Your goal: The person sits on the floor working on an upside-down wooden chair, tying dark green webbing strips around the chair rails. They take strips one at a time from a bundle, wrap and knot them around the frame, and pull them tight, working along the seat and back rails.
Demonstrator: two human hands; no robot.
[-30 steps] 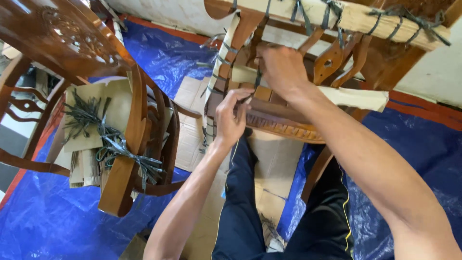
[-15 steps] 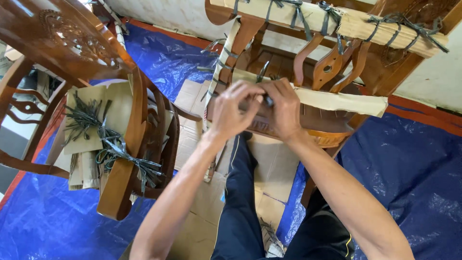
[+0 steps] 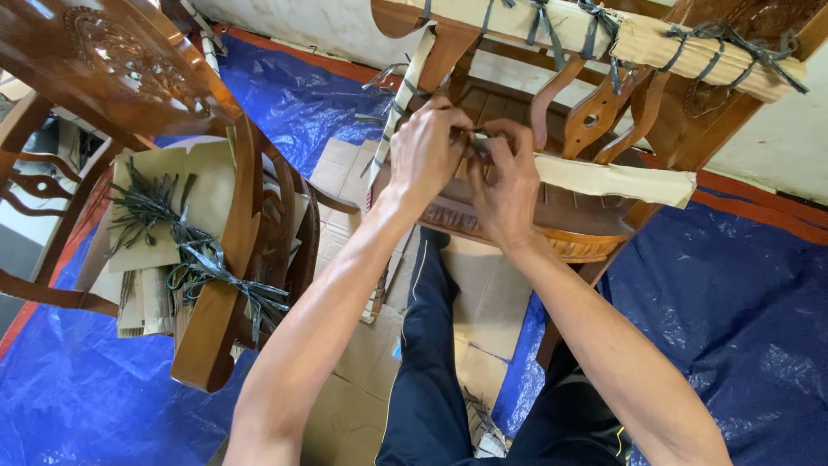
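Both arms stretched out, my left hand [image 3: 429, 155] and right hand [image 3: 506, 183] pinching a thin dark strap [image 3: 473, 134] together over the cardboard-wrapped chair rail [image 3: 612, 179] (flat, papery wrap). Carved glossy wooden chair [image 3: 552, 226] underneath, crinkly blue tarp [image 3: 733, 302] around.

We cannot tell what our left hand [image 3: 435, 155] and right hand [image 3: 504, 185] pinch; the fingers cover it. The carved chair [image 3: 129, 78] at left runs off the frame's top and left edges. The paper-wrapped chair rail [image 3: 604, 34] is cut off above.
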